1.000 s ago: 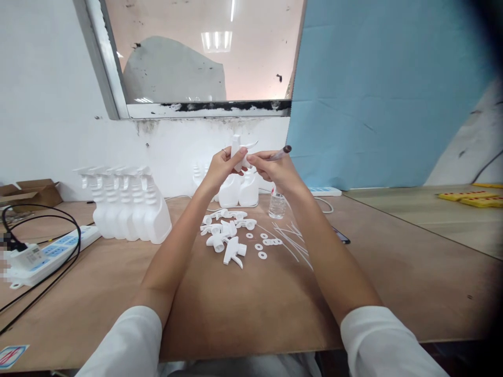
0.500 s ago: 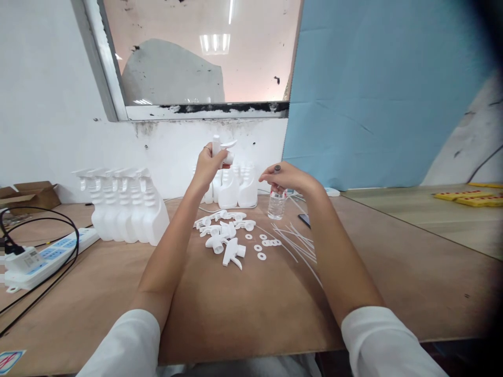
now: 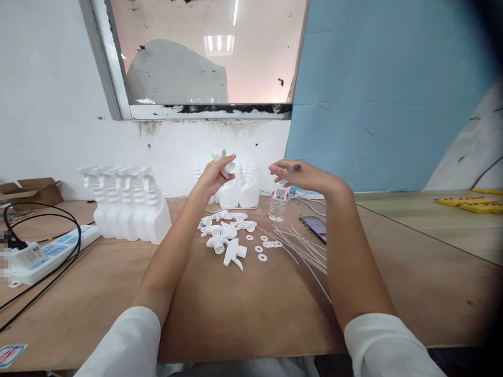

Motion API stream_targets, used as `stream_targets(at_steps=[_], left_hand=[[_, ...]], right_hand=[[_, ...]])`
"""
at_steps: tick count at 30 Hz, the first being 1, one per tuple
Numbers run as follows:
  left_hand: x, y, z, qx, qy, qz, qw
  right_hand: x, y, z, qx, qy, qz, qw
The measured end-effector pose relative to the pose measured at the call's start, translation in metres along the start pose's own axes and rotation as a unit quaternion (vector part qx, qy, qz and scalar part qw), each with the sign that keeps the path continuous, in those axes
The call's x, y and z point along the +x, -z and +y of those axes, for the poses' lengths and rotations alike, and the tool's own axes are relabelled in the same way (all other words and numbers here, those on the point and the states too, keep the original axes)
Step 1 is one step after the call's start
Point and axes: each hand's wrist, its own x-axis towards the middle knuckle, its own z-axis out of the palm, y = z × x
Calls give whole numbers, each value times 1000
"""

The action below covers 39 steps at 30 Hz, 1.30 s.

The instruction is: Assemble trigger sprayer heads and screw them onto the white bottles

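Note:
Raised in front of the wall, my left hand [image 3: 212,178] is closed around a white spray trigger head [image 3: 229,168], its round collar turned towards me. My right hand [image 3: 312,175] hovers above a clear plastic bottle [image 3: 277,208], fingers bent forward. A thin, dark-ended pen [image 3: 297,167] is tucked in that hand; most of it is hidden. Several more trigger heads [image 3: 234,253] lie in a pile on the table. Beside them are white ring washers [image 3: 262,257] and thin white tubes [image 3: 304,251].
A row of white spray bottles [image 3: 131,214] stands at left, with others [image 3: 248,191] behind my left hand. A power strip [image 3: 58,256] with black cables lies far left, near a cardboard box [image 3: 37,191]. A phone [image 3: 315,226] lies by my right forearm.
My left hand has lowered slightly and turned the trigger head so its collar faces me. My right hand has moved right and up from the clear bottle, uncovering the phone.

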Motion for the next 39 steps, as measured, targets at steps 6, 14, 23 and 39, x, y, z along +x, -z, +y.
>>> stream_targets(at_steps=[6,14,23,39], left_hand=[[4,-4,-17,21,83,-15,996],[3,-4,-25,38,83,-54,994],[-2,-9,-19,63,34,-34,997],[-5,-13,-9,91,-60,104,988]], right_hand=[[-1,-16,-30,236,88,-58,966],[-1,-30,-44,265,138,8,954],[4,-41,-41,196,200,27,960],[12,-51,-33,117,350,77,926]])
